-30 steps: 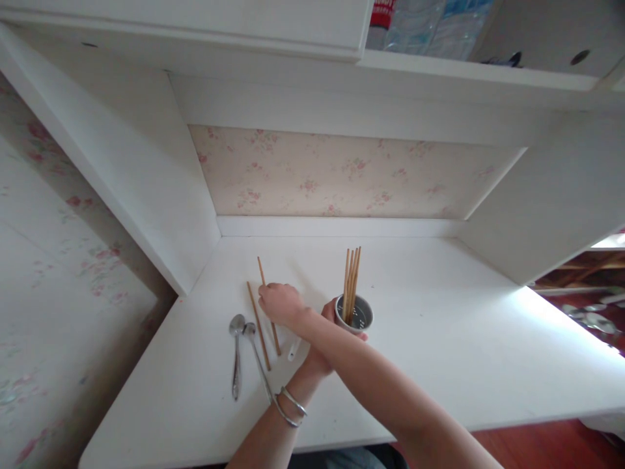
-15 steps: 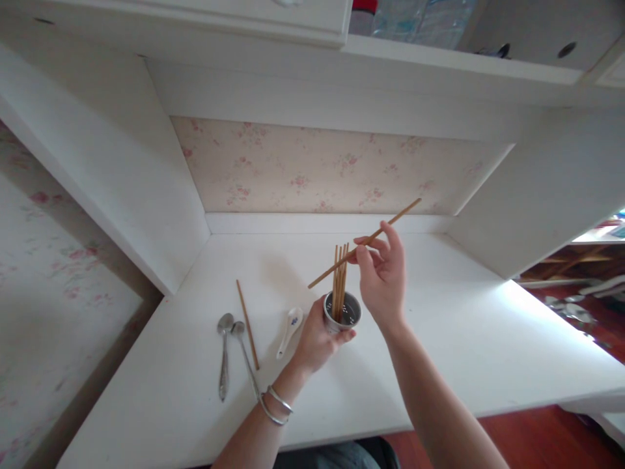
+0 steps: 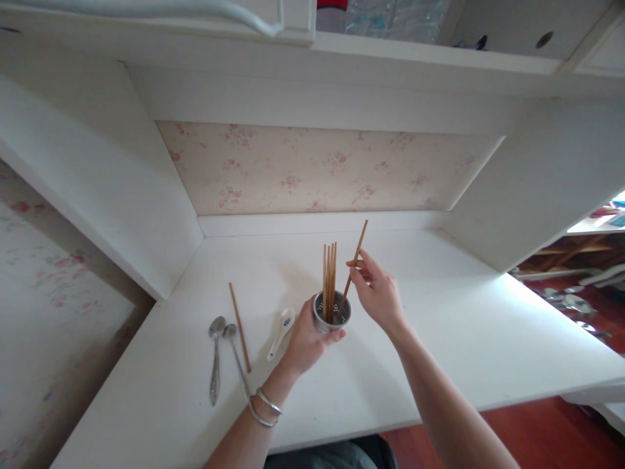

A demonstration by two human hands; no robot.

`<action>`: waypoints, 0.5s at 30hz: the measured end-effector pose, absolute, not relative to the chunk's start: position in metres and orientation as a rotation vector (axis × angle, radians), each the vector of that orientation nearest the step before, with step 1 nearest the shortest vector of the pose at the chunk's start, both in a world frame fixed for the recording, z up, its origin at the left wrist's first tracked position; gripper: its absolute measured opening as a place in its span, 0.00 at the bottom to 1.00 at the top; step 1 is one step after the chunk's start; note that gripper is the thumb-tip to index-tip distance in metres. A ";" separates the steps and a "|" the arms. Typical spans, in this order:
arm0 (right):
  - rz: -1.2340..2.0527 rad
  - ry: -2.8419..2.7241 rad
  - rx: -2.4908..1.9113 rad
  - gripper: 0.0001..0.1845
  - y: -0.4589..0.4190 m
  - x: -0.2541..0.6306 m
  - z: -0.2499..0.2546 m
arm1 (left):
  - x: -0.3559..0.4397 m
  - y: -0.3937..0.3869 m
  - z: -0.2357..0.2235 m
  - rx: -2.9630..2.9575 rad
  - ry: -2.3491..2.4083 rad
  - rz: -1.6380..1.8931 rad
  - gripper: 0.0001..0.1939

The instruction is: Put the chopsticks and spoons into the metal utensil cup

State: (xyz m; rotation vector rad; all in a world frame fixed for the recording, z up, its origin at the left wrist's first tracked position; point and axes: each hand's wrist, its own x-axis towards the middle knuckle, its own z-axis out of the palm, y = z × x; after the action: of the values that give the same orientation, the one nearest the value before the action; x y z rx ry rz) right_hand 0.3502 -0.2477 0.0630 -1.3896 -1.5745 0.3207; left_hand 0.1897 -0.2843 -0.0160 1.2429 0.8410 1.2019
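Since half a second ago, the chopstick in our right hand has swung from a slant across the upright bunch to a steep tilt, and its lower end is now inside the mouth of the metal cup. Left to right on the white worktop, we first see a metal spoon lying with its bowl pointing away from us. Just beside it lies a second metal spoon, longer and thinner, its handle running down to our left wrist; we cannot tell whether it touches the bangles there. Next, a single chopstick lies on its own, and after it a white china spoon with a blue mark in its bowl, near our left forearm. Our left hand is wrapped around the cup, thumb and fingers against its wall; we cannot tell whether the base rests on the worktop. Inside the cup, a bunch of chopsticks stands nearly upright. To their right, our right hand pinches the tilted one above the rim between thumb and fingers. Our two hands are apart from each other.
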 end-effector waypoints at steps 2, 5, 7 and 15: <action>0.367 -1.591 -1.403 0.23 -0.249 0.347 0.053 | 0.191 -0.284 -0.017 1.238 0.852 1.230 0.36; 0.432 -1.630 -1.408 0.22 -0.251 0.343 0.043 | 0.193 -0.282 -0.019 1.221 0.856 1.254 0.38; 0.459 -1.665 -1.400 0.21 -0.251 0.340 0.039 | 0.193 -0.282 -0.020 1.207 0.856 1.260 0.39; 0.490 -1.693 -1.437 0.21 -0.252 0.339 0.027 | 0.192 -0.282 -0.021 1.193 0.865 1.253 0.39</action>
State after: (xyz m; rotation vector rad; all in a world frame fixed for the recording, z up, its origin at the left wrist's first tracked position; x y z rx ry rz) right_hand 0.3392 -0.2520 0.0274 -1.4375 -1.6931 0.4900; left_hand 0.1920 -0.2817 -0.0213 1.1934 0.8655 1.2528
